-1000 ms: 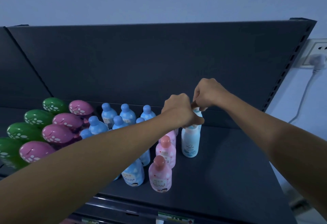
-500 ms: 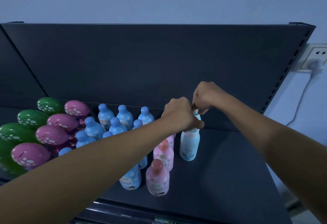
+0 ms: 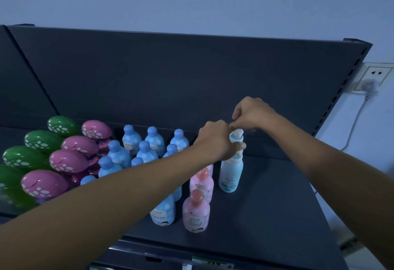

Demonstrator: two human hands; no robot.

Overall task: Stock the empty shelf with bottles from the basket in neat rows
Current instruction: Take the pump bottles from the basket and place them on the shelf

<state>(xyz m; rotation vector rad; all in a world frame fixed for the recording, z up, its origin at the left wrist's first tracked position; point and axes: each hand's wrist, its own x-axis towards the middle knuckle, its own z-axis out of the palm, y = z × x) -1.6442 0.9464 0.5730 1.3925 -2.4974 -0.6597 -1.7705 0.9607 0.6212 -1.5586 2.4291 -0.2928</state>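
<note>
Both hands are on one pump bottle [image 3: 231, 172] right now. It stands upright on the shelf [image 3: 277, 205], about midway between front edge and back panel, just right of the pink row. The left hand [image 3: 217, 139] is curled round its neck, and the right hand [image 3: 252, 113] pinches the white pump head from above.

Counting along the shelf: of the blue bottles [image 3: 154, 140] nine round caps show, three across the back, with two more blue bodies poking out below the left forearm, so eleven in sight. There are three pink bottles [image 3: 196, 211] in a file running back from the front edge, the rearmost only a sliver behind the wrist. At the left end are four pink eggs [image 3: 67, 161], white-spotted, in a diagonal line, and at least four green eggs [image 3: 40, 140] beside them, the nearest blurred at the edge.

Labels? The front blue and pink bottles carry printed panels and the pump bottle has blue print, but none of it can be read from here. The same goes for the tag [image 3: 211, 263] on the shelf's front edge.

A plug [image 3: 372, 85] sits in the wall socket [image 3: 377, 75] off to the right.
</note>
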